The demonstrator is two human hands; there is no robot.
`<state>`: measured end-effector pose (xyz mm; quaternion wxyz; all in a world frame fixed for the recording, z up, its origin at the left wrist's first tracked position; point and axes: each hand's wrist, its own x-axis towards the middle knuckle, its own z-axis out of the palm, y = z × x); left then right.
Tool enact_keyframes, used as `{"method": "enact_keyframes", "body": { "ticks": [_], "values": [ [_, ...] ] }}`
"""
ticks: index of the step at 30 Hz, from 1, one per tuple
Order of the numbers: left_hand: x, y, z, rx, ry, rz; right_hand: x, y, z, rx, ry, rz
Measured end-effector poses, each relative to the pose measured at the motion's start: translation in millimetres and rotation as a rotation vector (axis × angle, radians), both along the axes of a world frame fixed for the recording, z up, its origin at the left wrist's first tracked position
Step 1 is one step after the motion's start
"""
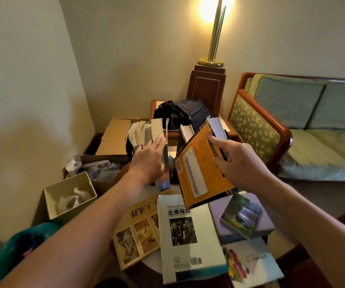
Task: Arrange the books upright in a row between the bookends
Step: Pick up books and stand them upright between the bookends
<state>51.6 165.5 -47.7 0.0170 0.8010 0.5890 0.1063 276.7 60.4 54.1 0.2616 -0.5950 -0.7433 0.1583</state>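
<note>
Dark bookend [128, 149], as far as you can tell, closes the left end of the upright row [144, 135] at the far side of the desk [152, 263].

Left hand [148, 154]: fingers straight and together, flat against the row's right face, propping it; nothing gripped.

Just right of the row, a thin book [166, 163] stands on edge. Judged limp and light, likely to tip unless you keep it pressed in.

White book [188, 235] lies flat, nearer you than the row. Judged heavier, with a slick cover; lift it by the spine edge.

Orange book [200, 169] is right of the row, off the desk and tilted, its lower corner over the white book. Judged a light, fairly stiff paperback, glossy and prone to slip; hold near the spine, where it flexes least.

Right hand [236, 161] grips the orange book's right edge: index finger stretched along the cover, other fingers curled at the edge, thumb hidden.

Purple book [265, 221] lies flat, right of and nearer than the row.
</note>
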Motion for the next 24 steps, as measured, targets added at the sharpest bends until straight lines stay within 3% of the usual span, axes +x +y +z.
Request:
{"method": "enact_keyframes", "body": {
  "ticks": [14, 24],
  "values": [
    [-4, 7, -12, 0.080, -0.087, -0.060, -73, 120, -14, -0.004, -0.103, 0.010],
    [-4, 6, -10, 0.130, -0.260, -0.072, -103, 177, -44, -0.100, -0.216, -0.029]
  ]
}}
